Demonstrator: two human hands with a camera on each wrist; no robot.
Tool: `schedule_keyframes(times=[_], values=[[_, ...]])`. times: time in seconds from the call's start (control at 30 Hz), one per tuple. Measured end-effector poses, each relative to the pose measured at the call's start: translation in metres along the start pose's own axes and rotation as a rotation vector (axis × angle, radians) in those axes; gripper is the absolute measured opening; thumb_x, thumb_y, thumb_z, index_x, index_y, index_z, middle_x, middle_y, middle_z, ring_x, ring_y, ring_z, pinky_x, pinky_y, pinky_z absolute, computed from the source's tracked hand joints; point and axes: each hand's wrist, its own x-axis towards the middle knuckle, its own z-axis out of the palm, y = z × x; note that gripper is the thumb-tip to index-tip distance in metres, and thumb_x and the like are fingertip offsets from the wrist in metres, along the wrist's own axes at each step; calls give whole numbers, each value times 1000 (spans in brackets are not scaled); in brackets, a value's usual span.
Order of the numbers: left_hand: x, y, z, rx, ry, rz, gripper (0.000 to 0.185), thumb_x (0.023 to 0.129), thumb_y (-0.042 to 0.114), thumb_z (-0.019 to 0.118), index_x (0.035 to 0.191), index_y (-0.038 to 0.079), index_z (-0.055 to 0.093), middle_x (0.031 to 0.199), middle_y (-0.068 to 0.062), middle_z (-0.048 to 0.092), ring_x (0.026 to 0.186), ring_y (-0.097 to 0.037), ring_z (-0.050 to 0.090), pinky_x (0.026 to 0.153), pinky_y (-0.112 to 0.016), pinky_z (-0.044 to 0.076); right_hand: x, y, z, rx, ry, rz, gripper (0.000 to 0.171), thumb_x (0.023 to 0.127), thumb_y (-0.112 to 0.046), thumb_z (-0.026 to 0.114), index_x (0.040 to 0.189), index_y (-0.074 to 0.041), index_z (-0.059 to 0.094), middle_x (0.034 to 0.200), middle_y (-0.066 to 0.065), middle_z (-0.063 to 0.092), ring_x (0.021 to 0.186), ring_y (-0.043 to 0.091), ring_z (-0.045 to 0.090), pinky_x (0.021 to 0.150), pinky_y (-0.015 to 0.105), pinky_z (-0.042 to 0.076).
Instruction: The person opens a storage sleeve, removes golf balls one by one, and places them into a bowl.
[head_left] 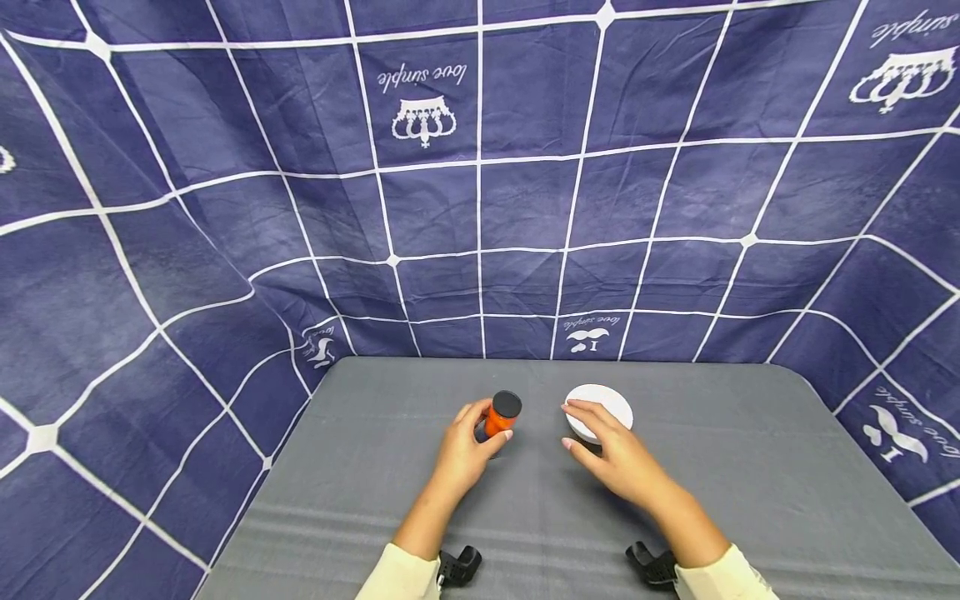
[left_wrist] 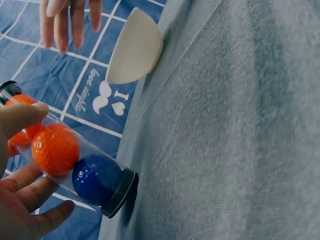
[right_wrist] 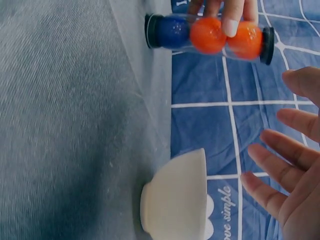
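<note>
A clear tube (head_left: 501,422) with black end caps stands roughly upright at the middle of the table. Two orange golf balls (left_wrist: 55,150) sit in it above a blue ball (left_wrist: 96,175). My left hand (head_left: 462,450) grips the tube from the left, thumb on the near side and fingers behind. Whether its lower cap touches the table, I cannot tell. To the right, a white bowl (right_wrist: 177,200) rests upright on the table. Over the bowl's near left rim hovers my right hand (head_left: 618,458), its fingers spread and relaxed, holding nothing.
A grey cloth covers the table (head_left: 375,500). Behind it and at both sides hangs a blue curtain (head_left: 525,208) with white grid lines. Each wrist carries a black strap-on device (head_left: 461,565).
</note>
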Motion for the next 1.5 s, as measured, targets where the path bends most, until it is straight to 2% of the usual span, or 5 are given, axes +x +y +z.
schedule_keyframes(times=[0.43,0.67,0.87,1.23,1.5], values=[[-10,17,4,55,-109,133,49,78,20,87,123,13,69,111,-6,66,99,-20,67,89,-38,57,6,-13,8,72,-16,-49,51,91,-26,76,139,-18,60,131,-2,63,121,17,63,102,43,52],[-11,22,6,94,-145,182,48,79,22,87,123,16,70,109,-4,64,97,-18,66,86,-32,57,12,-18,14,134,-27,-58,50,91,-26,76,138,-15,61,126,-3,62,99,15,67,86,36,58],[-14,23,9,138,-157,183,48,79,23,87,123,16,70,108,-3,63,96,-17,65,84,-29,56,14,-23,18,178,-19,-66,46,90,-21,77,133,-11,64,113,-3,61,83,8,55,75,25,52],[-18,17,8,186,-225,235,48,84,23,82,129,18,67,124,-1,71,113,-20,67,96,-45,52,12,-21,17,195,8,-92,42,81,-16,84,120,-12,69,99,-4,62,76,5,56,72,20,54],[-17,18,6,176,-249,280,49,84,23,82,130,18,67,124,-1,71,112,-20,68,97,-40,54,13,-21,11,206,-36,-97,37,82,-19,84,116,-17,72,98,-6,62,73,4,58,65,24,55]])
